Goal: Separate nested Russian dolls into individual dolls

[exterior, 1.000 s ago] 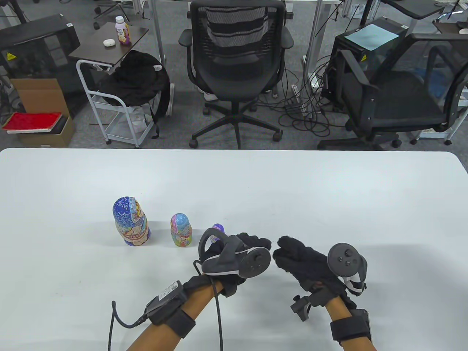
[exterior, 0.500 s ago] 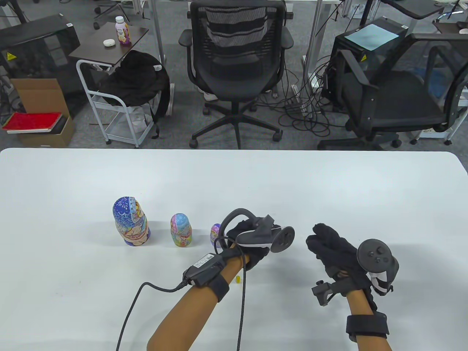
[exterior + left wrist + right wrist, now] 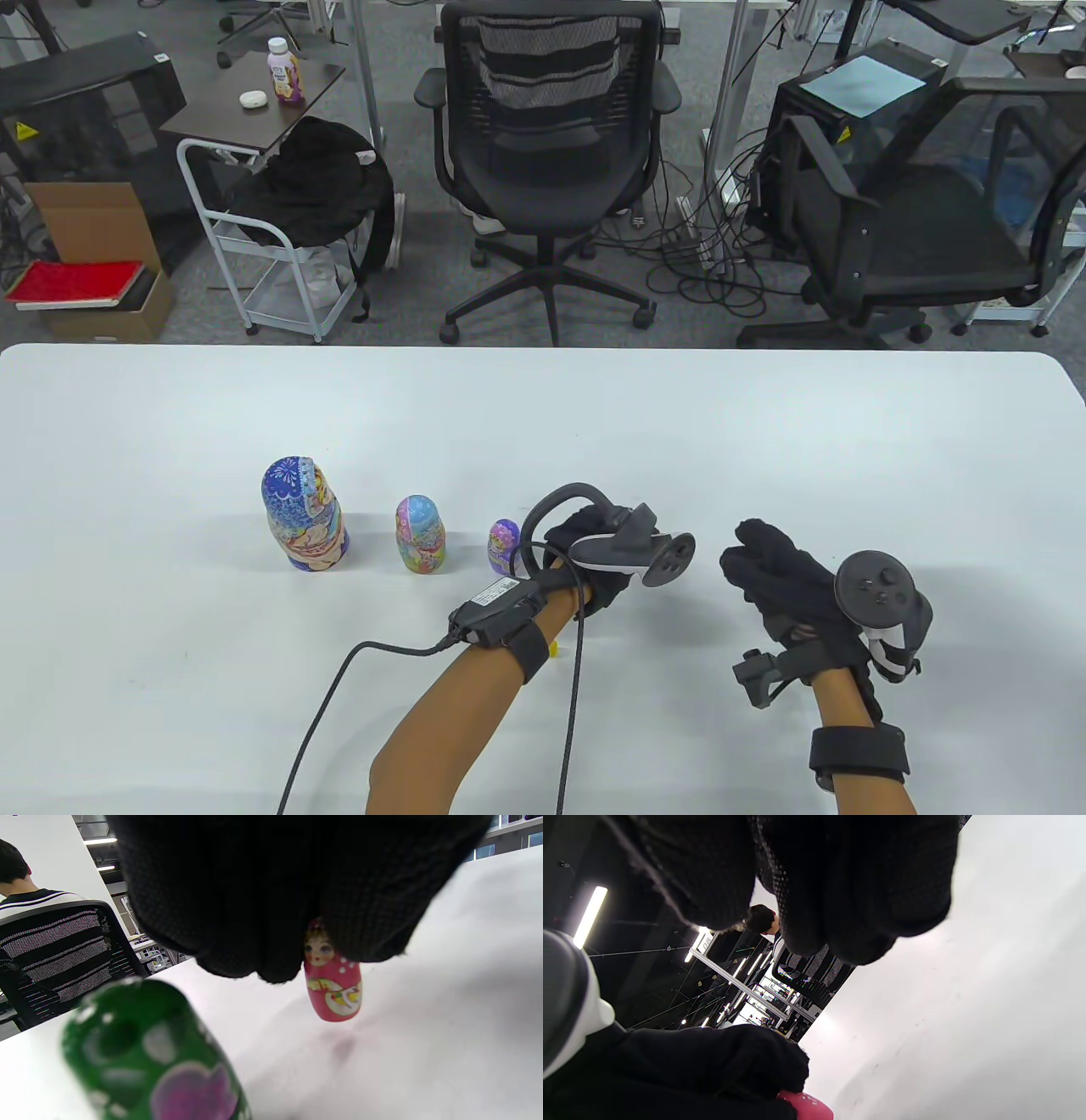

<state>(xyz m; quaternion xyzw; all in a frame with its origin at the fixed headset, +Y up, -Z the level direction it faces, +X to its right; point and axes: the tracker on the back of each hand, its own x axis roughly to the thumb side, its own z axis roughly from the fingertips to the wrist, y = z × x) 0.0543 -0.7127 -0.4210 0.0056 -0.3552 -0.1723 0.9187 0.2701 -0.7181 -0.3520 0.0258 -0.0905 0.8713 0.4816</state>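
Observation:
Three dolls stand in a row on the white table (image 3: pixel 170 407): a large blue doll (image 3: pixel 304 514), a medium pink-and-blue doll (image 3: pixel 420 535) and a small purple doll (image 3: pixel 503 545). My left hand (image 3: pixel 585 535) is just right of the purple doll. In the left wrist view its fingers (image 3: pixel 369 921) pinch the head of a tiny pink doll (image 3: pixel 335 993), upright just above the table. A blurred green-and-purple doll (image 3: pixel 148 1052) stands close to that camera. My right hand (image 3: pixel 776 573) hovers to the right, holding nothing. The pink doll's edge (image 3: pixel 808 1110) shows in the right wrist view.
A tiny yellow object (image 3: pixel 553 649) lies on the table under my left forearm. The left glove's cable (image 3: pixel 339 679) trails toward the front edge. Office chairs (image 3: pixel 547 161) and a cart (image 3: pixel 254 212) stand beyond the table's far edge.
My left hand has moved right and away from me and turned, uncovering the purple doll and the tiny yellow object. My right hand has shifted to the right.

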